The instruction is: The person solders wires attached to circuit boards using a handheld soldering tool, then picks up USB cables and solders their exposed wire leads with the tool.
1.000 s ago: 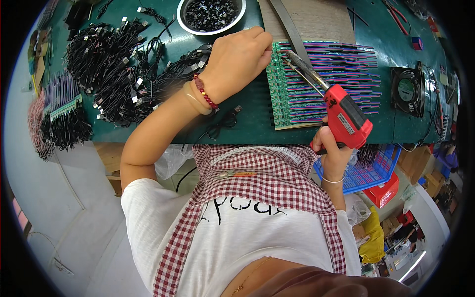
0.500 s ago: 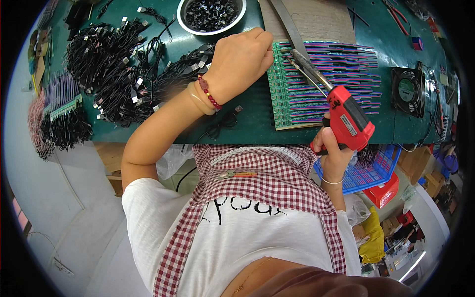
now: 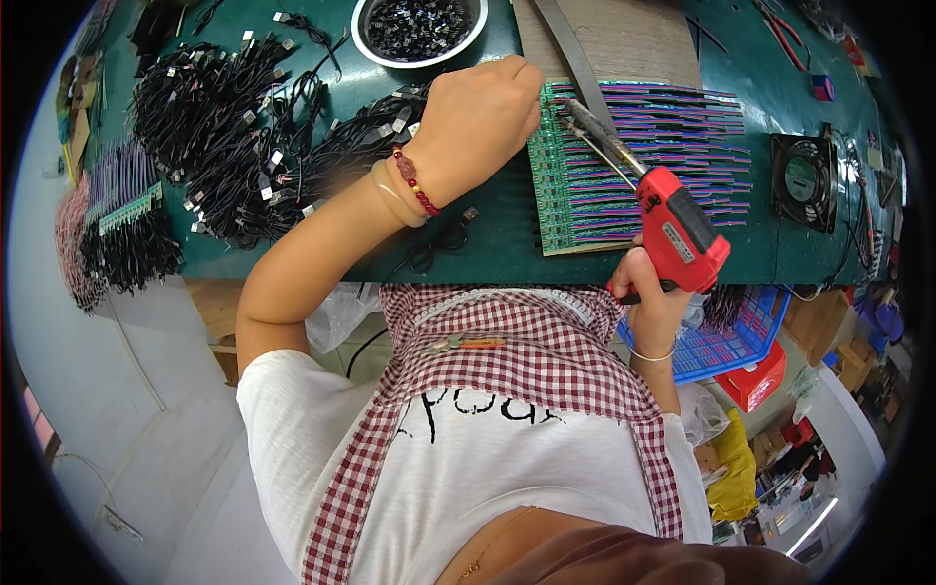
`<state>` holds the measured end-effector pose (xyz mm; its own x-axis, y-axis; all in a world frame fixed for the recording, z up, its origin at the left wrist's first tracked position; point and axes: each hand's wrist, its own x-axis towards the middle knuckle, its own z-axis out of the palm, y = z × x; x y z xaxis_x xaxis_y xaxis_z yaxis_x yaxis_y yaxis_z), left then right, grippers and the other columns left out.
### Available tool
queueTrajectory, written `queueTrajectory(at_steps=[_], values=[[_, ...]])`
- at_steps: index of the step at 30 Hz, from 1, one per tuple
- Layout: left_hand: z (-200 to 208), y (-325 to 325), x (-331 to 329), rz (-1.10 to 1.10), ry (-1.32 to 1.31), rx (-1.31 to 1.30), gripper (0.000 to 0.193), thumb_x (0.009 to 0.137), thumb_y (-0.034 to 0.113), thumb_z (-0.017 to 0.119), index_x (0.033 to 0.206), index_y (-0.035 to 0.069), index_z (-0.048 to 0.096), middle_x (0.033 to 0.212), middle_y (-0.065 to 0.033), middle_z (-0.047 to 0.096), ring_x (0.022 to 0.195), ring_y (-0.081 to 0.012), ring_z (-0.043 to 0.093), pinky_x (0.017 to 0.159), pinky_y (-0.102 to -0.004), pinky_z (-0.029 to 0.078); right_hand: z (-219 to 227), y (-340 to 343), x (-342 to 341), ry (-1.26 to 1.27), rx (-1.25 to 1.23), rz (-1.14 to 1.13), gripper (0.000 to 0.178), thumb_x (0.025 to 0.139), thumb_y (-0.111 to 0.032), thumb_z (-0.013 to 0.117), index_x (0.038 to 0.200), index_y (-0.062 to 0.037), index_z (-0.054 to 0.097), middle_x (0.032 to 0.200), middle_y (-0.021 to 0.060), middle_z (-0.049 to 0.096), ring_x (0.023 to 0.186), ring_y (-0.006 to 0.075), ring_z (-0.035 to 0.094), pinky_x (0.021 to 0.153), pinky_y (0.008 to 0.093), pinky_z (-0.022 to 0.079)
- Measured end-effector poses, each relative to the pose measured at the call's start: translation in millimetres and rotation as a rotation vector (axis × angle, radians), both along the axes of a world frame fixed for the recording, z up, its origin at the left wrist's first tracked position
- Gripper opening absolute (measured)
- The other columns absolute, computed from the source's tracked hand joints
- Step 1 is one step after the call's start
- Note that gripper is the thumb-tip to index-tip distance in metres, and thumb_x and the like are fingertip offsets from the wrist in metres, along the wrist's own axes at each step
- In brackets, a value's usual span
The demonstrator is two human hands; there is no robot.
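That red soldering gun (image 3: pixel 685 234) probably feels stiff and nose-heavy, so grab plastic, not barrel (image 3: pixel 632 160), like the right hand (image 3: pixel 657 300), fingers clamped by the tabletop's (image 3: pixel 502 255) front edge; left hand's (image 3: pixel 483 117) fingers, can't tell.

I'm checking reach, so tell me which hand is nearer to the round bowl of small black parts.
Left. The left hand is just below the bowl in the picture; the right hand is farther down and to the right, gripping the red soldering gun.
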<state>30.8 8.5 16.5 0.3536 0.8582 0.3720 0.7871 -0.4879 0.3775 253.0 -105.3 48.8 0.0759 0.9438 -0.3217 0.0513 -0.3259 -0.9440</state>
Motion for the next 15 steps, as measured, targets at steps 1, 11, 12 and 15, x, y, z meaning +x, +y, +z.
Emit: queueTrajectory(at_steps=[1,11,12,15], values=[[0.3,0.1,-0.1,-0.003,0.009,0.004,0.007,0.074,0.008,0.059,0.072,0.004,0.053,0.070,-0.0070,0.055,0.060,-0.0258,0.058,0.051,-0.0350,0.046,1.5,0.6,-0.5,0.000,0.000,0.001,0.027,0.083,-0.007,0.055,0.105,0.0060,0.048,0.053,0.0045,0.047,0.044,0.0116,0.044,0.044,0.0242,0.037],[0.9,-0.7,-1.7,-0.003,0.033,0.018,0.007,0.075,0.008,0.058,0.074,0.004,0.053,0.071,-0.0071,0.055,0.060,-0.0258,0.058,0.051,-0.0350,0.046,1.6,1.2,3.3,0.071,0.042,-0.045,0.031,0.083,-0.002,0.053,0.112,0.0069,0.046,0.056,0.0065,0.048,0.043,0.0116,0.043,0.042,0.0242,0.035],[2.0,-0.1,-1.2,-0.005,0.036,0.015,0.007,0.075,0.008,0.058,0.074,0.004,0.053,0.070,-0.0072,0.055,0.061,-0.0257,0.058,0.051,-0.0349,0.046,1.2,1.4,4.2,0.073,0.043,-0.046,0.031,0.083,-0.002,0.053,0.111,0.0067,0.046,0.056,0.0065,0.048,0.043,0.0116,0.043,0.042,0.0243,0.035],[2.8,-0.4,-1.1,-0.010,0.045,0.012,0.007,0.075,0.008,0.058,0.074,0.004,0.053,0.071,-0.0073,0.054,0.062,-0.0254,0.058,0.052,-0.0349,0.046,-2.7,2.2,7.7,0.137,0.090,-0.025,0.031,0.084,-0.006,0.054,0.111,0.0060,0.046,0.057,0.0068,0.048,0.043,0.0120,0.043,0.041,0.0246,0.036]])
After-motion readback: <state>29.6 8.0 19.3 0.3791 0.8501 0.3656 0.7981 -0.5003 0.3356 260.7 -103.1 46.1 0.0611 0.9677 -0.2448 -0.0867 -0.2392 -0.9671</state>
